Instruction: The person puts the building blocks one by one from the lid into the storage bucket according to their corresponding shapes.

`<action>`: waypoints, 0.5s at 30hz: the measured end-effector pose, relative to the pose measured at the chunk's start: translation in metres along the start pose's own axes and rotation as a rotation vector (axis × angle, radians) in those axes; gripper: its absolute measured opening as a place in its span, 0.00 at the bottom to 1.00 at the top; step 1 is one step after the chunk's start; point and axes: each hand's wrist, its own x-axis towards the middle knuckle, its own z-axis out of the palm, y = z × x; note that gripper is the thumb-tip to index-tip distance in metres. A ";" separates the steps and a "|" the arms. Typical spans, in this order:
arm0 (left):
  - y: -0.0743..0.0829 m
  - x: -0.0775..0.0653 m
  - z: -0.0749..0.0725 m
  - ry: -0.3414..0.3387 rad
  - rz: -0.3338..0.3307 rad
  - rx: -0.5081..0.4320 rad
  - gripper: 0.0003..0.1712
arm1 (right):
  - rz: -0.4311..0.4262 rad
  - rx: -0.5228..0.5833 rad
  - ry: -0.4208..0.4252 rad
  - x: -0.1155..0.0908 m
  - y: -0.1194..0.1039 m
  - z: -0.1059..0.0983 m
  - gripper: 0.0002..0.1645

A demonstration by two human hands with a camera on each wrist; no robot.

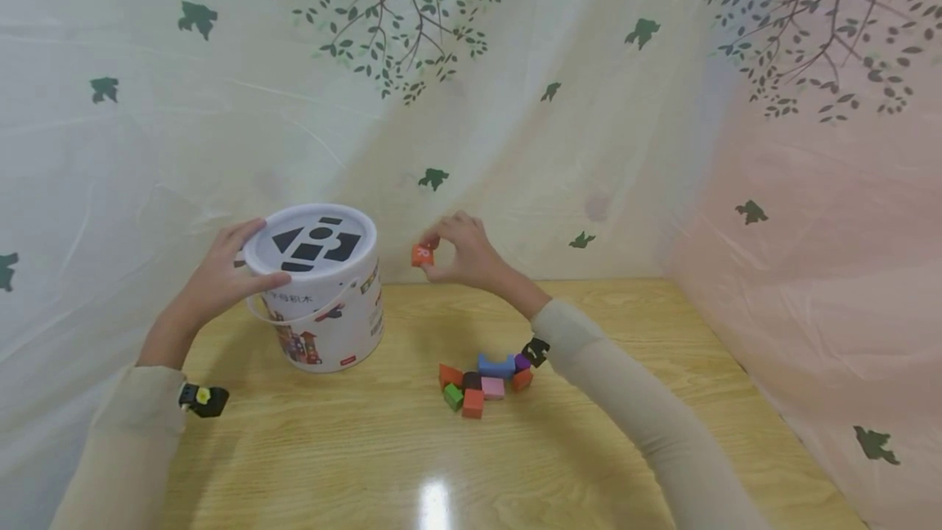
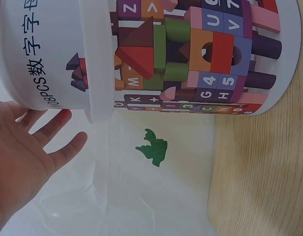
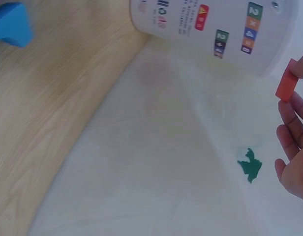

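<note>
A white lidded toy-block bucket (image 1: 324,301) stands upright on the table, its lid (image 1: 342,227) marked with dark shaped openings. Against the lid's left edge rests my left hand (image 1: 228,272), thumb and fingers spread apart; in the left wrist view its fingers (image 2: 63,152) look fairly straight beside the bucket. To the bucket's right, my right hand (image 1: 464,248) pinches a small orange-red block (image 1: 422,255) with a white letter, apparently R, between thumb and fingers. The block (image 3: 287,83) shows edge-on in the right wrist view, held above the table and apart from the bucket.
Several loose blocks lie grouped below my right forearm, among them a blue arched block (image 1: 496,366), a pink block (image 1: 493,388), a green block (image 1: 453,397) and a red block (image 1: 473,404). The wooden table (image 1: 331,448) meets a patterned cloth backdrop (image 1: 508,145) behind.
</note>
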 end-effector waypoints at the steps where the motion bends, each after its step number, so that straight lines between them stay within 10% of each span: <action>1: 0.000 0.000 0.000 0.001 0.000 -0.003 0.64 | 0.003 0.005 0.002 0.003 -0.002 0.000 0.18; 15: 0.000 -0.001 0.001 0.009 0.010 -0.010 0.63 | 0.037 0.057 0.034 0.046 -0.040 0.005 0.21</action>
